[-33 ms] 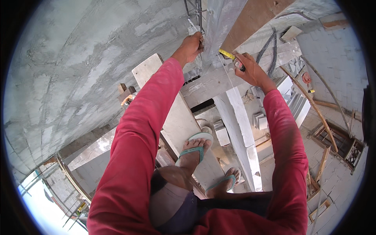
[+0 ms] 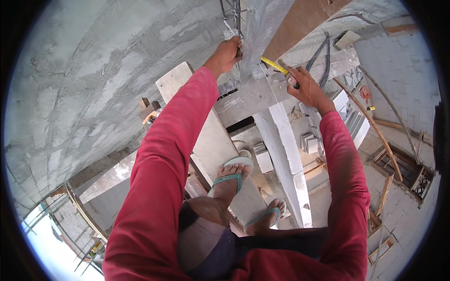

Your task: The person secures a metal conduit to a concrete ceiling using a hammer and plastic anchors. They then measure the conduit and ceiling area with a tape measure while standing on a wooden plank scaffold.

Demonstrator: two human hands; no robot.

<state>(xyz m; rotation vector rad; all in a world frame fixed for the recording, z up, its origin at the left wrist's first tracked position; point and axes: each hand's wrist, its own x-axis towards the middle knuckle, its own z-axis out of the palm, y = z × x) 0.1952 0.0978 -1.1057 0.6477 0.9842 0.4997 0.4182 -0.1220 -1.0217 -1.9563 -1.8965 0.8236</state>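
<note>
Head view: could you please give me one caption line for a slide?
Standing on a plank, a person stretches a yellow tape from left hand to right hand across a concrete column.

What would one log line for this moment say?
left hand: pressed on grey column | right hand: holds yellow tape measure | feet: on plank

Construction site — raw concrete wall [image 2: 93, 84], scaffold planks [image 2: 211, 140]
</note>
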